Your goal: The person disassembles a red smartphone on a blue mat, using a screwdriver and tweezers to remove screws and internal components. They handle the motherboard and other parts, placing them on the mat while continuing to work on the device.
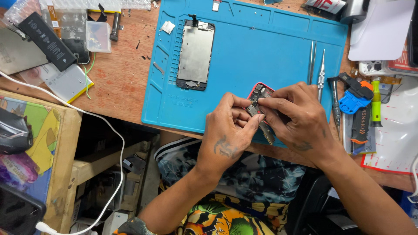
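Observation:
My left hand (228, 130) and my right hand (298, 117) meet over the near edge of a blue work mat (270, 48). Together they pinch a small dark phone circuit board (257, 104) just above a red-rimmed phone body (260, 90), which my fingers mostly hide. A detached phone screen panel (195, 55) lies face down on the mat's left half, apart from both hands.
Tweezers (311, 61) and a thin screwdriver (321, 72) lie on the mat's right side. More tools (358, 109) crowd the right of the bench. A black battery (47, 41), a small plastic box (97, 37) and a white cable (104, 126) are on the left.

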